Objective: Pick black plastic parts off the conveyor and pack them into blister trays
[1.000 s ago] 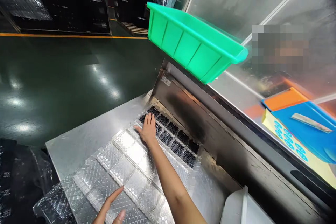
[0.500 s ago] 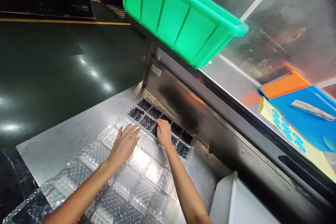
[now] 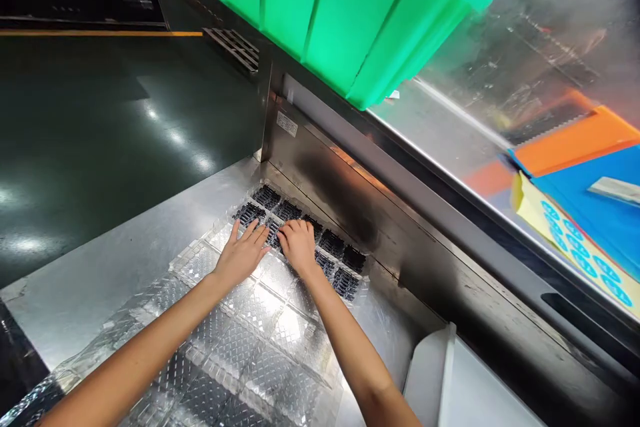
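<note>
On the metal table lies a clear plastic blister tray [image 3: 364, 275] whose compartments hold small black parts [image 3: 267, 196] packed in rows. My left hand [image 3: 242, 255] rests with fingers spread at the tray's near edge, its fingertips by the black parts. To its right, my right hand [image 3: 299, 245] bends its fingers down over the middle compartments; the fingertips are partly hidden, and whatever they may hold does not show. Overlapping clear blister sheets [image 3: 240, 340] spread below both hands, toward me.
A green bin [image 3: 310, 7] stands on the ledge above the table's metal back wall [image 3: 330, 173]. A white bin [image 3: 480, 380] is at the lower right. Farther right lie a blue bin [image 3: 595, 193], an orange piece [image 3: 585, 137] and a yellow sheet with blue marks [image 3: 565, 233].
My right hand has shifted left along the tray, closer to the left hand. The left hand has moved slightly toward the black parts. The whole view has tilted and shifted a little.
</note>
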### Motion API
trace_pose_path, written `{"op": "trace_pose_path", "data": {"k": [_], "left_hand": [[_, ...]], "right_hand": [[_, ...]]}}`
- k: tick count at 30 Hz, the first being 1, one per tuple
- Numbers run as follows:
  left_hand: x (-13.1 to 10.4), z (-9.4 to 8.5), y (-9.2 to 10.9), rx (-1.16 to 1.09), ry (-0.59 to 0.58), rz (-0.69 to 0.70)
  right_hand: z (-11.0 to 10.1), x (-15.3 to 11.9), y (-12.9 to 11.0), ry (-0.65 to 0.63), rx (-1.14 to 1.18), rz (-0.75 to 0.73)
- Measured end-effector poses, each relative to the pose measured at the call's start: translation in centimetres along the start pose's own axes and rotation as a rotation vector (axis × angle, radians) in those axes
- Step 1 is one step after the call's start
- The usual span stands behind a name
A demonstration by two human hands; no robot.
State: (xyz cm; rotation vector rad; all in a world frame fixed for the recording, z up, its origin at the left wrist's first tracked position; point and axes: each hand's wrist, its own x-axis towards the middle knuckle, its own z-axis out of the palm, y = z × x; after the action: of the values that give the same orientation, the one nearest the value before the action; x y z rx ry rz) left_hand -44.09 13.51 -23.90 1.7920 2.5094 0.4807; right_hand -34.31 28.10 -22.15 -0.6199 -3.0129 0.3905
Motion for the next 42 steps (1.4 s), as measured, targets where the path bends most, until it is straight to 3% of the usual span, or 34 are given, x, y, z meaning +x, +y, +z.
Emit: {"op": "trace_pose_path", "data": {"k": [5,8,16,28,33,37,39,42], "left_hand": [[0.5,-0.2,0.2,0.032,0.008,0.011],[1.0,-0.3,0.2,0.058,0.008,0.008],[1.6,-1.0,0.6,0.089,-0.003,0.010],[0.5,0.0,0.6,0.067,-0.055,-0.053],[0.7,0.9,1.4,0.008,-0.084,-0.115],[1.8,1.0,2.2,-0.053,-0.161,-0.174],[2.1,-0.3,2.9,-0.088,-0.172,-0.206],[1.1,-4.7,5.1,-0.161,-0.116,-0.199]], "right_hand": [[-0.7,4.1,-0.2,-0.102,-0.013,-0.010],[-0.6,5.1,-0.4,-0.153,-0.021,-0.006],[0.4,4.0,-0.6,-0.123,-0.009,0.066],[0.3,2.4,0.5,0.039,0.232,0.011],[-0.6,-1.8,0.7,0.195,0.371,0.029],[-1.5,-8.4,-2.2,0.298,0.483,0.022],[-1.7,-12.6,-4.0,0.338,0.517,0.011],[-2.1,-18.9,-5.9,0.268,0.609,0.038]]}}
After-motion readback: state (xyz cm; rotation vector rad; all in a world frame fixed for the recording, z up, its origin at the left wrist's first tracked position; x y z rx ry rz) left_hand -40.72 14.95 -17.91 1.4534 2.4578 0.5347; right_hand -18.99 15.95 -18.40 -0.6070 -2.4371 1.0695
